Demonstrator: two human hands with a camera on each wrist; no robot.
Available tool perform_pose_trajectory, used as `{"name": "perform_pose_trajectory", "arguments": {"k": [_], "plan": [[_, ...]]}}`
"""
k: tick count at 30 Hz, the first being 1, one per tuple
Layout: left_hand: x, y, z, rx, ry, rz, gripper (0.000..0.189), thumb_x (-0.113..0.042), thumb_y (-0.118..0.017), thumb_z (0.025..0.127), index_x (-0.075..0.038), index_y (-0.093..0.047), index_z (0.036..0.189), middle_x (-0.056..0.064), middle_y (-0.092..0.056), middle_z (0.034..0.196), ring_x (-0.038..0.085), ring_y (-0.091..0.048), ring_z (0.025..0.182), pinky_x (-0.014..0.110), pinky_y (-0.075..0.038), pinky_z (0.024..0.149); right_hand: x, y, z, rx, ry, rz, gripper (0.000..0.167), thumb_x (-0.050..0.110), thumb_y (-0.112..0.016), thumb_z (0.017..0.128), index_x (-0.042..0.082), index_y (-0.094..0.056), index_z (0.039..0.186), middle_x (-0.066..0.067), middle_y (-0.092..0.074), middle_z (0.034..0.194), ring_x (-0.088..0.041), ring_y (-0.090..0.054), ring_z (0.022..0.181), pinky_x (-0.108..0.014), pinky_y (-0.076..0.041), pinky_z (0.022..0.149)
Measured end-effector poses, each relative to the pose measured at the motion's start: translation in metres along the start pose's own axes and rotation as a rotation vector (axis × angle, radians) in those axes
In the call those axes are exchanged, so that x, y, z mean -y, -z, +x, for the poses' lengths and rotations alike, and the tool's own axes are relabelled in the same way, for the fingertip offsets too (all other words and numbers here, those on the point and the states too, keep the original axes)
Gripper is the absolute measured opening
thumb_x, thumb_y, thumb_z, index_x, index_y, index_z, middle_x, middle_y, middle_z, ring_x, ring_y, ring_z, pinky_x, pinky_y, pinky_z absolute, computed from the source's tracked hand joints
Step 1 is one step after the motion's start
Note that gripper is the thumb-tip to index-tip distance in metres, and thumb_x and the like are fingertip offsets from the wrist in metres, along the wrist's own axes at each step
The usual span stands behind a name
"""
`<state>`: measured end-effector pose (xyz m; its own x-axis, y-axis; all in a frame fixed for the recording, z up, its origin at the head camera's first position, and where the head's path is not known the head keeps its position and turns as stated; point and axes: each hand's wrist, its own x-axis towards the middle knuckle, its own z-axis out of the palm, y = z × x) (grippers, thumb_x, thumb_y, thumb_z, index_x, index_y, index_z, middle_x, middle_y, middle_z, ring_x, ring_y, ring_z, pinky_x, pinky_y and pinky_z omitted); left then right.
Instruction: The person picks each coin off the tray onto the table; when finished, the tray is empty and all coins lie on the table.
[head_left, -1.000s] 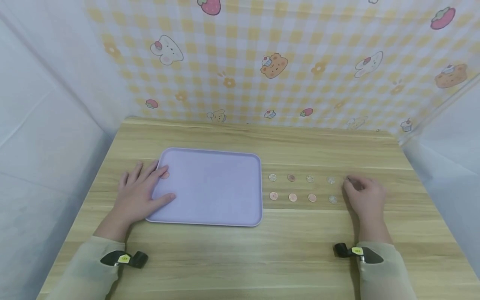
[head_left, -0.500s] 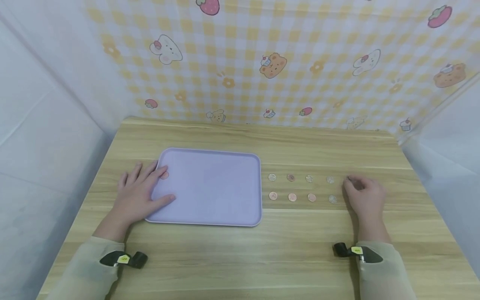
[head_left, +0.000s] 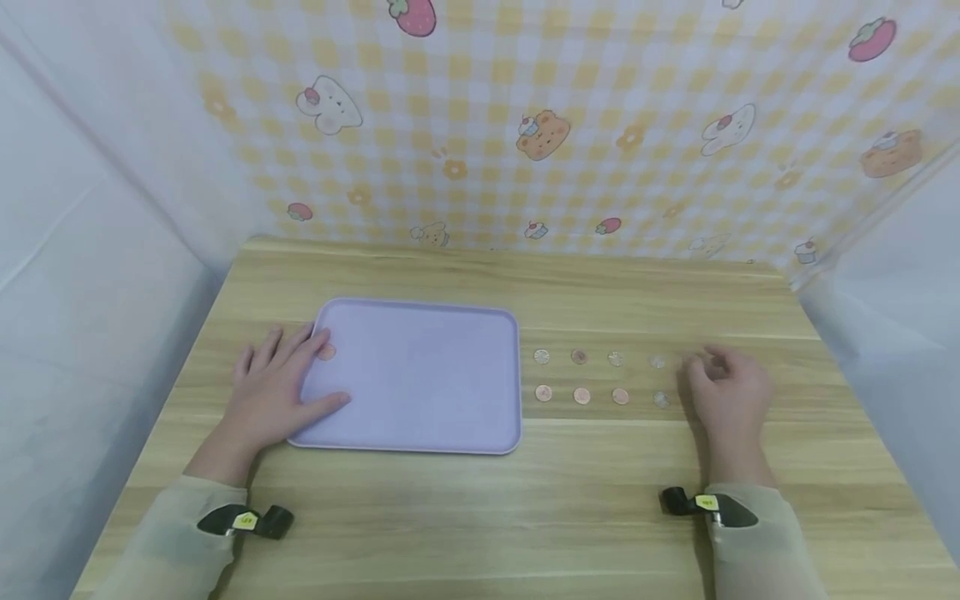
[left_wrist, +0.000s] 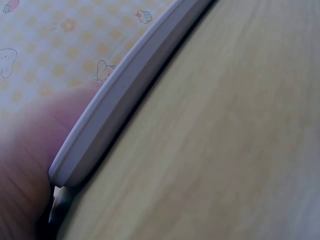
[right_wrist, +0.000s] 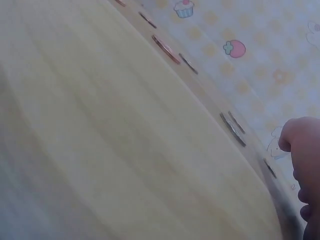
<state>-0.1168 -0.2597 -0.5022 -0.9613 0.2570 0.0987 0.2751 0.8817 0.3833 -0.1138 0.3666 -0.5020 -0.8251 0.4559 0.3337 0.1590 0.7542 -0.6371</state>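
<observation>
My left hand (head_left: 270,392) lies spread on the left end of a lilac tray (head_left: 420,375), its thumb and index finger reaching over the rim. Beside the index fingertip a copper coin (head_left: 327,352) shows. At right, my right hand (head_left: 729,392) is low over the table with curled fingers, thumb near the index finger; whatever its palm may contain is hidden. In the right wrist view a thin coin (right_wrist: 270,168) lies flat on the table near that hand, apart from the thumb. Two rows of silver and copper coins (head_left: 581,396) stretch between tray and right hand.
The wooden table (head_left: 465,525) ends at the back against a yellow checked cloth (head_left: 480,133) with cartoon prints. White sheets (head_left: 82,275) hang at both sides. Each sleeve carries a small black wrist camera (head_left: 276,522).
My right hand has lifted slightly, and the dark coin edge at its fingertips no longer shows in the head view. My left hand and the tray stay in place.
</observation>
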Motion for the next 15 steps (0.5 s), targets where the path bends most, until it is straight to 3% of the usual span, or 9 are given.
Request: {"name": "perform_pose_trajectory", "arguments": {"k": [6,15], "plan": [[0.001,-0.002,0.000,0.002,0.014,-0.003,0.108,-0.069,-0.074,0.089,-0.011,-0.030,0.169,0.021,-0.028,0.173,0.056,-0.008,0.158,0.081,0.003,0.116,0.015,-0.012,-0.007,-0.092,0.207,-0.034,0.029,0.012,-0.068,0.091,-0.002,-0.078,0.115,-0.027,-0.070,0.109,-0.050,-0.058,0.109,-0.064,-0.037,0.102],[0.000,-0.002,0.001,-0.009,0.019,-0.005,0.115,-0.069,-0.075,0.087,-0.009,-0.023,0.170,0.019,-0.028,0.173,0.055,-0.010,0.157,0.080,0.003,0.117,0.044,-0.036,-0.019,-0.191,0.485,0.034,0.021,0.008,-0.070,0.082,-0.003,-0.079,0.098,-0.026,-0.069,0.097,-0.049,-0.062,0.090,-0.061,-0.044,0.081]]}}
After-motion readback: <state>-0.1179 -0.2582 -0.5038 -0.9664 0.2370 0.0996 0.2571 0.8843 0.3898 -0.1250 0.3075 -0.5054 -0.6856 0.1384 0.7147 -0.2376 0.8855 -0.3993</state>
